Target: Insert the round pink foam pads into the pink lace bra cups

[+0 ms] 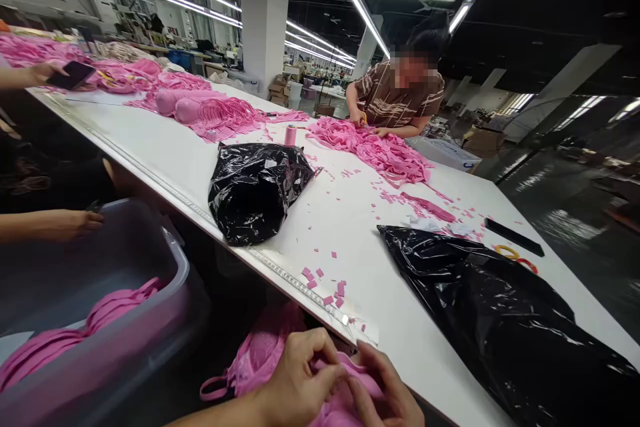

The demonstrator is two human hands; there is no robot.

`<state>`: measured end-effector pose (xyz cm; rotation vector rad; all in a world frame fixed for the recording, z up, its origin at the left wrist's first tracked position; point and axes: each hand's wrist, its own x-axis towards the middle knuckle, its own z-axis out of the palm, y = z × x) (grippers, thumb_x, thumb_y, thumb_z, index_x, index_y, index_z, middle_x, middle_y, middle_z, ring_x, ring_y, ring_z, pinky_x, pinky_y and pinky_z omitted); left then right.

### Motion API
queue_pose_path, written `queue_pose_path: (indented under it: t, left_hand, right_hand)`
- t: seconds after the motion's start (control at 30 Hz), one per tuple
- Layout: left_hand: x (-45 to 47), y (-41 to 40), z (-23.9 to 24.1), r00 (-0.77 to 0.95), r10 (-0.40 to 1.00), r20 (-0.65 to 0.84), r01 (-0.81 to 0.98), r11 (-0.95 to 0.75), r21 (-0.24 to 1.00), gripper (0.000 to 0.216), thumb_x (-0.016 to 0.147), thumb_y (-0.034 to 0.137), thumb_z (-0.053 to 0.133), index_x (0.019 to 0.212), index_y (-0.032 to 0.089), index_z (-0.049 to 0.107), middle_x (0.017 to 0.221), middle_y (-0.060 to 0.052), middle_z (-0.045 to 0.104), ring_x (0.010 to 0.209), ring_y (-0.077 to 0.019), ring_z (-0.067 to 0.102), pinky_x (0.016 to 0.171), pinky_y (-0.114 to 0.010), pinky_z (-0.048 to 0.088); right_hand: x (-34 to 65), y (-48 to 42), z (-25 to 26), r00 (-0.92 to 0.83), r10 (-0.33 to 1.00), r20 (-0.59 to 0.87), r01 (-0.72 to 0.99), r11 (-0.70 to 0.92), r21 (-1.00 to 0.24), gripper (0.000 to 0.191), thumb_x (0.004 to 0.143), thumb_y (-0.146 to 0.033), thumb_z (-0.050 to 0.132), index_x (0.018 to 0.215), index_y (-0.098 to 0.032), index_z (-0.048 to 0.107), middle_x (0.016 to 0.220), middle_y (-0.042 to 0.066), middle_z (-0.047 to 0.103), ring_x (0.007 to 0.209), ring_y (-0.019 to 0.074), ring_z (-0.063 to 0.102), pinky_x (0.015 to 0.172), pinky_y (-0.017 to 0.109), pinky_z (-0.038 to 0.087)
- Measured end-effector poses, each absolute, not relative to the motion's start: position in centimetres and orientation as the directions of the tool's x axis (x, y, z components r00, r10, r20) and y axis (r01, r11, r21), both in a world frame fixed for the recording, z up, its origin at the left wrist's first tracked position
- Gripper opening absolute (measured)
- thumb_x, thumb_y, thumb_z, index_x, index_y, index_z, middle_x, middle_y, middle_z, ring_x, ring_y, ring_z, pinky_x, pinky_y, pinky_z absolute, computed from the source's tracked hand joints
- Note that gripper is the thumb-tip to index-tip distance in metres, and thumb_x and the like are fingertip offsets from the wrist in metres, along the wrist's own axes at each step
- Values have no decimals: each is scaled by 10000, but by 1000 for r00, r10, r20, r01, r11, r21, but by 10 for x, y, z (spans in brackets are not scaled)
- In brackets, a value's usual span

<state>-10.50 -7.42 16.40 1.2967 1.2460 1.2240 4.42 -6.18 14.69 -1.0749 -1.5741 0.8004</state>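
Both my hands are low at the frame's bottom, below the near edge of the white table (350,213). My left hand (300,380) and my right hand (385,390) are closed together on a pink lace garment (260,353) that lies in my lap. Its strap loop hangs to the left. A few small pink fabric scraps (325,283) lie on the table just above my hands.
Two black plastic bags (257,190) (500,320) lie on the table. A grey bin (100,320) with pink straps stands at left, another person's hand (65,223) beside it. Across the table a person (400,97) works at a pile of pink straps (375,150). More pink garments are piled at far left.
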Motion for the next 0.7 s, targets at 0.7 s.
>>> queue_pose_path:
  t: [0.7]
  left_hand:
    - [-114,-74,167,36,953,-301,-223,301,927,83,620,167,605,566,140,548,385,31,515,336,-117,512,349,-195,378]
  right_hand:
    - [34,-56,160,-477,518,710,375,850,-369,295,722,-38,610,972,-195,618,644,34,600,579,155,532,485,264,477]
